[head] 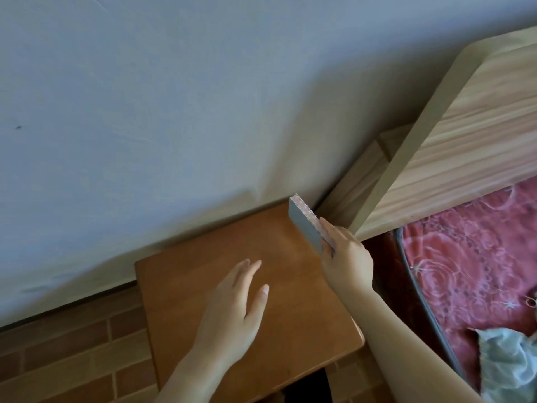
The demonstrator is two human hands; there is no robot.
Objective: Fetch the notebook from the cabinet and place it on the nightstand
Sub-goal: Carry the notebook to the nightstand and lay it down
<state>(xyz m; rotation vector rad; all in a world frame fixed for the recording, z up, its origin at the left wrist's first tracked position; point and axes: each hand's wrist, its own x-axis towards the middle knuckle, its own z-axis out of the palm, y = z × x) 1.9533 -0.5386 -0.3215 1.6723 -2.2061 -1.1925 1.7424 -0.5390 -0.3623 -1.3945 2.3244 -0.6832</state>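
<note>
A small spiral-bound notebook [305,221] with a grey cover and pinkish binding edge is held edge-on in the air, over the far right corner of the brown wooden nightstand [203,286]. My right hand [345,260] grips its near end, thumb on one face and fingers on the other. My left hand [235,309] hovers over the middle of the nightstand top with fingers straight and spread, holding nothing. I cannot tell whether the left palm touches the wood.
A pale wall [174,112] runs behind the nightstand. To the right stand a light wooden headboard [465,126] and a bed with a red patterned mattress [470,257] and a grey-blue cloth [508,365]. Brick-patterned floor [72,359] lies to the left.
</note>
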